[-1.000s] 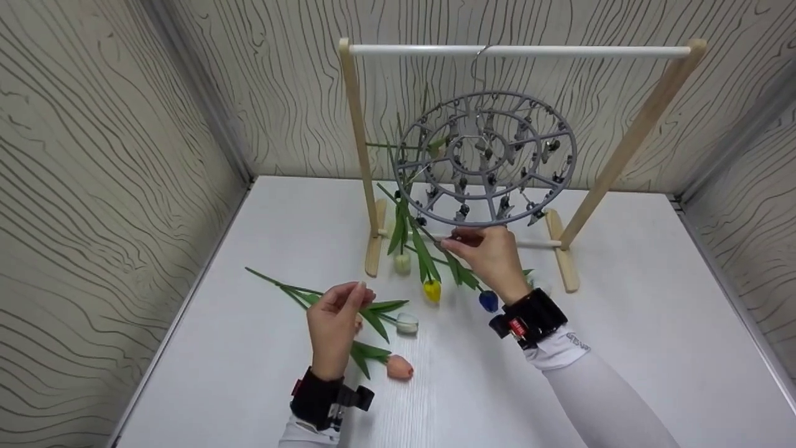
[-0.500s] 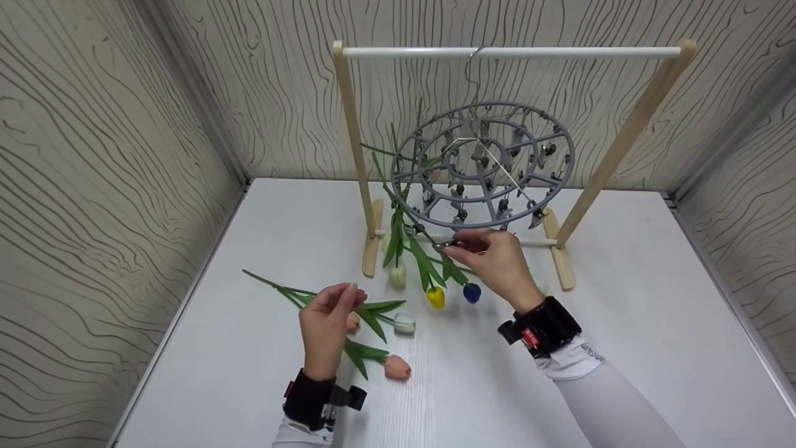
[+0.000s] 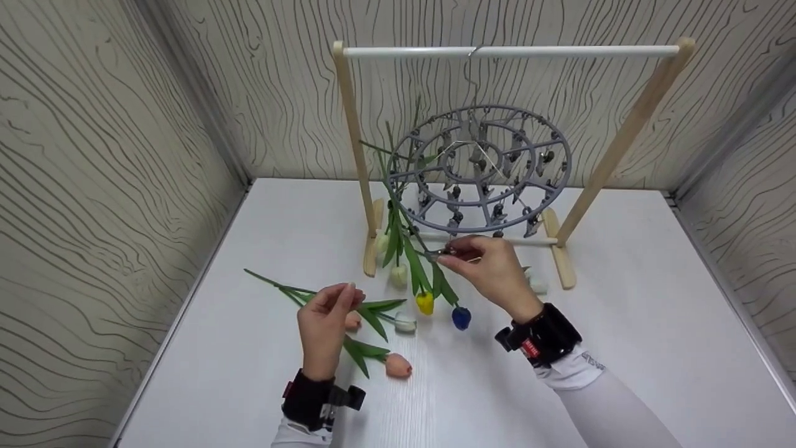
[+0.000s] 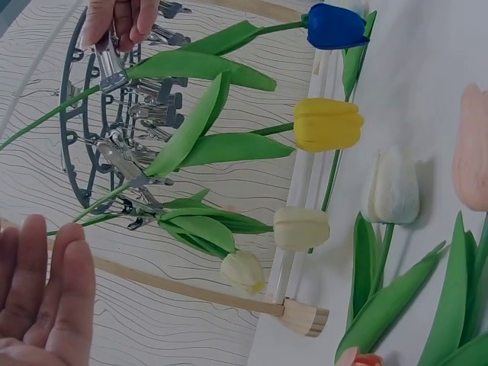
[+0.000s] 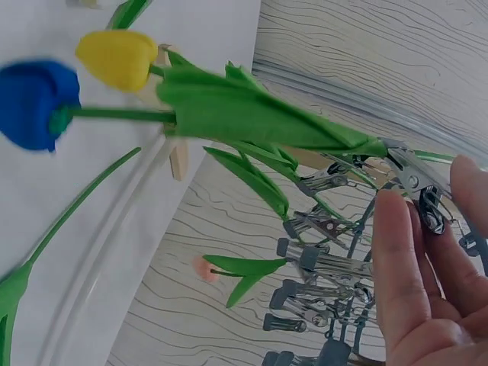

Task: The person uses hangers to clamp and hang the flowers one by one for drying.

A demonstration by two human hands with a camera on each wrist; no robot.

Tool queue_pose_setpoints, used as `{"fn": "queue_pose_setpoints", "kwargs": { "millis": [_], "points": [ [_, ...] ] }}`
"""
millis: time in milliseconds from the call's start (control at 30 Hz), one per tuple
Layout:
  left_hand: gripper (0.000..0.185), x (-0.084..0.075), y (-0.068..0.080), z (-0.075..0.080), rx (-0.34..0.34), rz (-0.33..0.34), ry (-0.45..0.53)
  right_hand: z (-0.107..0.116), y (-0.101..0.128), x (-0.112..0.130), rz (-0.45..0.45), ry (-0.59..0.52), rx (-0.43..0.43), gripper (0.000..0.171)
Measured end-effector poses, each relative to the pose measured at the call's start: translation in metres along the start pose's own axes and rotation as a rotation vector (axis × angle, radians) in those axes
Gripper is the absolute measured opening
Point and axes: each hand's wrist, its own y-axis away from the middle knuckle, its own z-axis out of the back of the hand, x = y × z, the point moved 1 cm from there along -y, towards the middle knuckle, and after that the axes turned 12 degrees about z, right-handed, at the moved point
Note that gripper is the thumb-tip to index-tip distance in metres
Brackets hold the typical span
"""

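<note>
My right hand (image 3: 497, 270) pinches a metal clip (image 5: 410, 174) below the near rim of the round grey clip hanger (image 3: 479, 204). That clip's mouth is on the green stem of a blue tulip (image 3: 461, 318), whose bloom hangs downward. Beside it hangs a yellow tulip (image 4: 328, 125), its stem in another clip. Two cream tulips (image 4: 301, 228) hang further left. My left hand (image 3: 326, 323) hovers over the tulips lying on the table, fingers loosely bent; the left wrist view shows nothing between them.
A wooden stand with a white rod (image 3: 559, 51) carries the hanger, and several other clips dangle from it. Peach (image 3: 398, 366) and white tulips (image 3: 405, 322) lie on the white table (image 3: 205, 373). Another white tulip (image 3: 536, 284) lies behind my right wrist. Patterned walls enclose the table.
The blue tulip has swung left and toward me, with my right hand keeping its pinch on the clip. The hanger has tilted and shifted slightly. My left hand has barely moved.
</note>
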Motion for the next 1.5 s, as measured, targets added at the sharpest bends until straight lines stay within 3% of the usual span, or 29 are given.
{"fn": "queue_pose_setpoints", "kwargs": {
  "millis": [333, 633, 933, 1200, 1500],
  "points": [
    [0.015, -0.019, 0.011, -0.002, 0.007, -0.025, -0.011, -0.016, -0.007, 0.014, 0.077, 0.049, 0.005, 0.022],
    [0.016, -0.004, 0.001, 0.002, -0.024, 0.007, -0.023, -0.022, -0.019, 0.017, 0.06, 0.079, 0.012, 0.022],
    [0.016, -0.026, 0.013, -0.001, -0.01, -0.024, -0.027, -0.018, -0.018, 0.01, 0.07, 0.056, -0.021, 0.023],
    [0.015, -0.002, -0.003, 0.005, -0.007, -0.012, 0.0, -0.013, -0.016, 0.004, 0.04, 0.038, -0.024, 0.023],
    [0.026, 0.002, -0.014, 0.01, 0.011, -0.054, -0.018, -0.006, -0.01, -0.001, 0.009, 0.059, -0.023, 0.037]
  ]
}}
